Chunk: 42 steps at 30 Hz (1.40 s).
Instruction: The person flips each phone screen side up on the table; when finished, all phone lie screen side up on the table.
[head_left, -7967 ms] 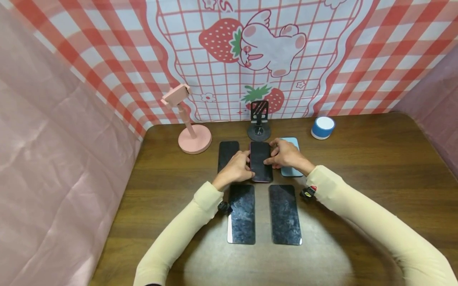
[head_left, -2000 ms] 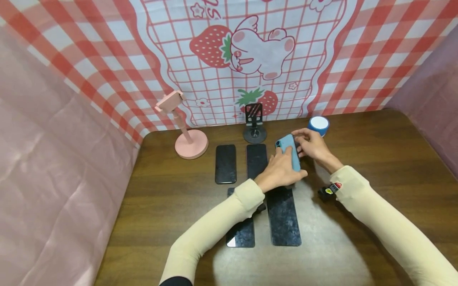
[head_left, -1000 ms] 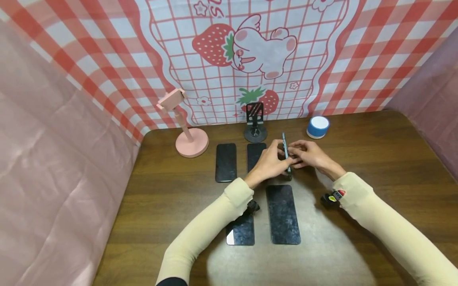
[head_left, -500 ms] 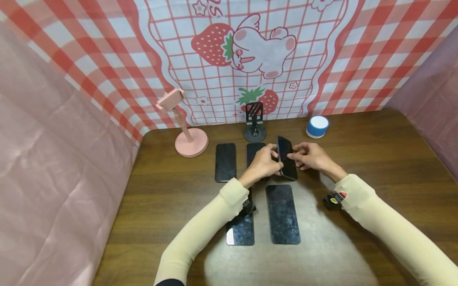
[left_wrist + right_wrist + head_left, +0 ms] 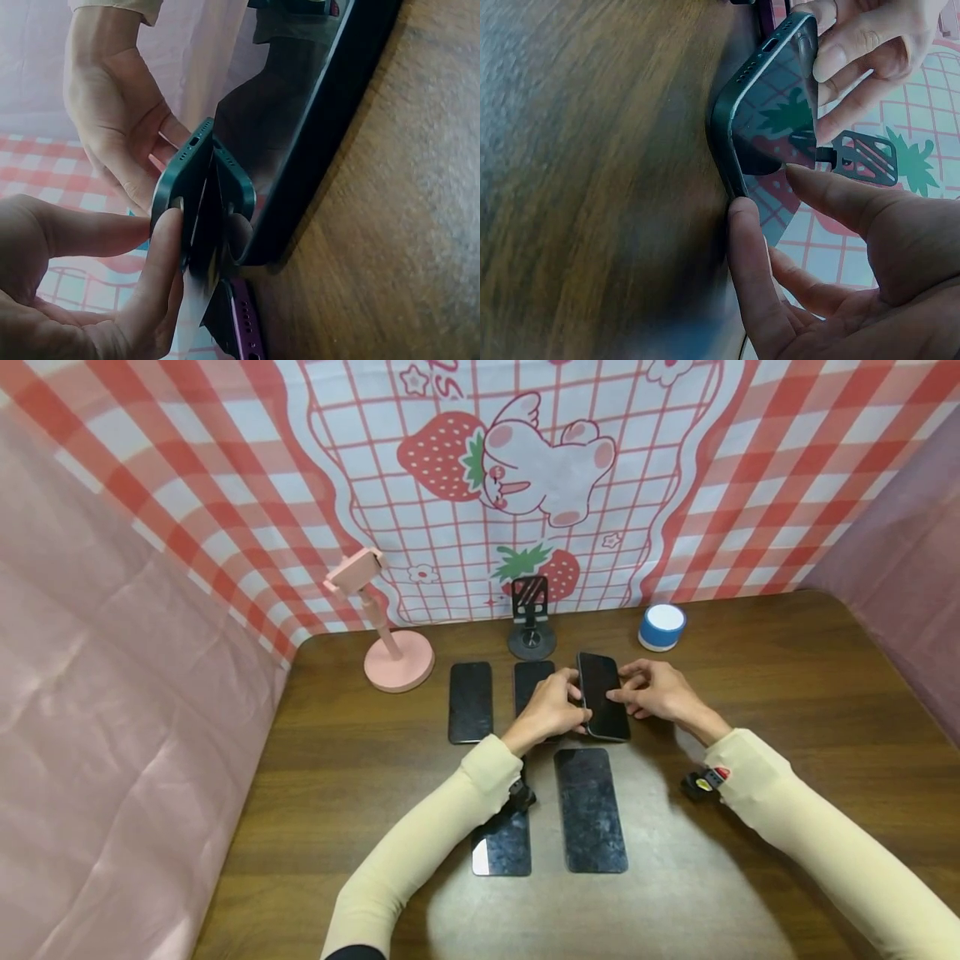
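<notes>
A smartphone with its black screen up is held between both hands at the right of the back row. My left hand pinches its left edge, thumb near the lower corner. My right hand pinches the right edge, thumb on the screen. In the right wrist view the phone is tilted, one long edge at or close to the wood. A purple-edged phone lies beside it, partly hidden by my left hand. Another black phone lies further left.
Two larger phones lie in front: a right one and a left one, partly under my left forearm. Behind stand a black phone stand, a pink phone stand and a blue-and-white round object. A checked cloth hangs behind the table.
Eight seconds ago both hands were at the purple-edged phone. Since then they took up the light-blue-backed phone, turned it over through upright, and lowered it so its screen faces up.
</notes>
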{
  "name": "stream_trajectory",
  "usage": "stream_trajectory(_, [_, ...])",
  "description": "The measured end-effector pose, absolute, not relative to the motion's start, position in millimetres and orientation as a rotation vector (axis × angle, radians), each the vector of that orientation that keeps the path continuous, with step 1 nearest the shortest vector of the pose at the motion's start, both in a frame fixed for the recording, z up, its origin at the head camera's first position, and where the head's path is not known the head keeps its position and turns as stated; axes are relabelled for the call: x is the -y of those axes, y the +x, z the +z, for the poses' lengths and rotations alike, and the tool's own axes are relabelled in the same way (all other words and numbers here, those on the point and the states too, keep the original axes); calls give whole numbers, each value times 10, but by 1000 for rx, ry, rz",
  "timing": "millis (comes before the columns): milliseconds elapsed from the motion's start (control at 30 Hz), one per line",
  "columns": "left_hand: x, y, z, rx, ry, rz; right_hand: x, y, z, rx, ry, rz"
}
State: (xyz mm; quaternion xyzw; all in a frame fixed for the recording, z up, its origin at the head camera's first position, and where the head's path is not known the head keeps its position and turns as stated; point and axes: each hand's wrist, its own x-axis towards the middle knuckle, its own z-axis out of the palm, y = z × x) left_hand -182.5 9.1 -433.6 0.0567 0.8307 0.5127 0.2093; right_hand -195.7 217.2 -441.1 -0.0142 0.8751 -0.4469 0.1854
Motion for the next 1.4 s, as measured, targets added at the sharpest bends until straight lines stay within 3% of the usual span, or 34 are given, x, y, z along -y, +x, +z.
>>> stream_trajectory(800, [-117,-1895,-4365,-2452,283,1089,-2175,-1976,-4398,-2623,-92,-1127])
stream_trajectory(1267, [-278,-2314,-5005,-2599,336,746,-2192,-1961,-4391,-2653,-95,-1099])
stream_trajectory(1400, [-235,-2151,-4702,-2582,329,771,-2208,-1952,-4397,-2639,-96,-1112])
